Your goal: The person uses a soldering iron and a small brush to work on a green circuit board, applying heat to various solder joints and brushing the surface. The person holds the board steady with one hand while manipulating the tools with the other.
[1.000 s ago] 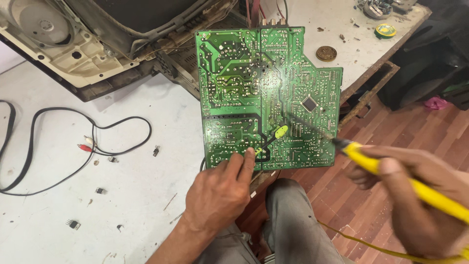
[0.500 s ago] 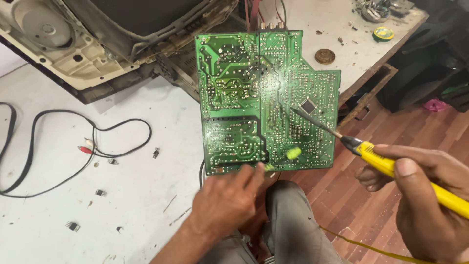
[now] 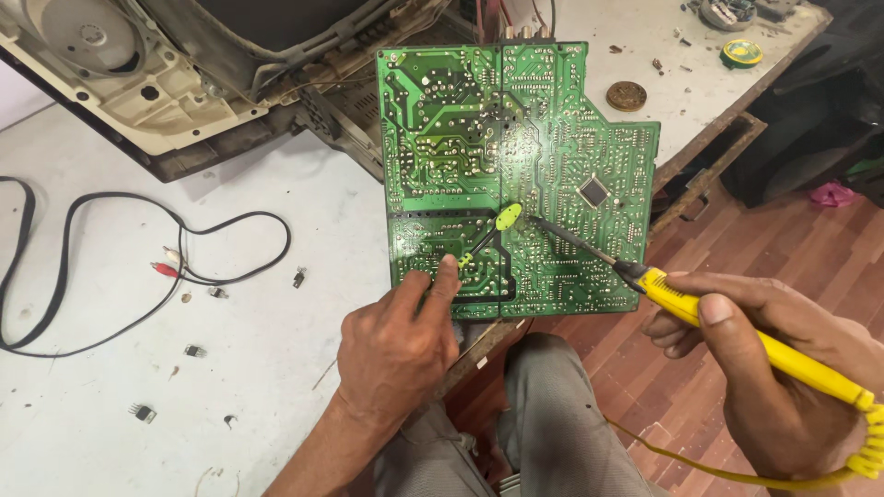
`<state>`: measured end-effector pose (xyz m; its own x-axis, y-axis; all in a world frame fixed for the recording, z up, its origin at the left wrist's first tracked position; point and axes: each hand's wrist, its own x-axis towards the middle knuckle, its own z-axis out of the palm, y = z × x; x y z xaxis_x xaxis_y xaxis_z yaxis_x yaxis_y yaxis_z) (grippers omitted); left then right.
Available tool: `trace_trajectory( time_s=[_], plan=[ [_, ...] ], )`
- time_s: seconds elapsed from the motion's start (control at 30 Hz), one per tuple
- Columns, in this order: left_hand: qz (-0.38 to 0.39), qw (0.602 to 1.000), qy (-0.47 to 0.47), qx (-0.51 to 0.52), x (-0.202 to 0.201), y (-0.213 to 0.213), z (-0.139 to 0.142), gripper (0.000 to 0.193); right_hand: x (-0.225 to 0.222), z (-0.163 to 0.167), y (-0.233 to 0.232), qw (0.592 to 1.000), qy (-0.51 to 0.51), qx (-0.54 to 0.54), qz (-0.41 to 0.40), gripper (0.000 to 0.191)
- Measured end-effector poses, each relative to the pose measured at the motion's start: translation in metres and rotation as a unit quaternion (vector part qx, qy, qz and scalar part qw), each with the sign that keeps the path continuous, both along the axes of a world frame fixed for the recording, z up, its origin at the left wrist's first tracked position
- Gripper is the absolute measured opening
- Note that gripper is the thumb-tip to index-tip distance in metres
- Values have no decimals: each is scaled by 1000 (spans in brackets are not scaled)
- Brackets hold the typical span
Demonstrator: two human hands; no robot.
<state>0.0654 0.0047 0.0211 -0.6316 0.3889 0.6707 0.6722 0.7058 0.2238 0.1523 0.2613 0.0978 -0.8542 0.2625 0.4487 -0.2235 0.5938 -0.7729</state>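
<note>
A green circuit board (image 3: pixel 516 175) lies solder-side up, overhanging the white bench's edge. A yellow-handled soldering iron (image 3: pixel 737 336) (tip on the board's centre) meets a small yellow-green tool (image 3: pixel 488 235)

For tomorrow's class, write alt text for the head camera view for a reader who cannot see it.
A person's right hand holds a yellow soldering iron with its tip on a green circuit board, while the left hand holds a small yellow-green tool against the board. The board lies on a white workbench beside a black cable.
</note>
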Motion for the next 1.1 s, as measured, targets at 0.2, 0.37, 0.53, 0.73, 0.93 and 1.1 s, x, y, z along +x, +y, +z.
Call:
trace_trajectory(
  time_s=[0.2, 0.37, 0.53, 0.73, 0.93, 1.1],
  plan=[
    [-3, 1000, -2, 10, -2, 0, 0, 61, 0, 1, 2, 1000, -5, 12, -4, 23],
    [-3, 1000, -9, 12, -2, 0, 0, 62, -1, 1, 1, 1000, -14, 3, -3, 23],
    [2, 1000, -5, 13, -1, 0, 1, 59, 0, 2, 1, 1000, -16, 17, -8, 23],
    [-7, 1000, -12, 12, -3, 1, 0, 58, -5, 2, 10, 1000, -6, -14, 19, 22],
    [-12, 1000, -15, 12, -2, 1, -1, 59, -6, -1, 18, 998, -9, -38, 41, 23],
    [-16, 1000, -19, 14, -2, 0, -1, 60, -10, -4, 19, 994, -18, -105, 24, 23]
  ],
)
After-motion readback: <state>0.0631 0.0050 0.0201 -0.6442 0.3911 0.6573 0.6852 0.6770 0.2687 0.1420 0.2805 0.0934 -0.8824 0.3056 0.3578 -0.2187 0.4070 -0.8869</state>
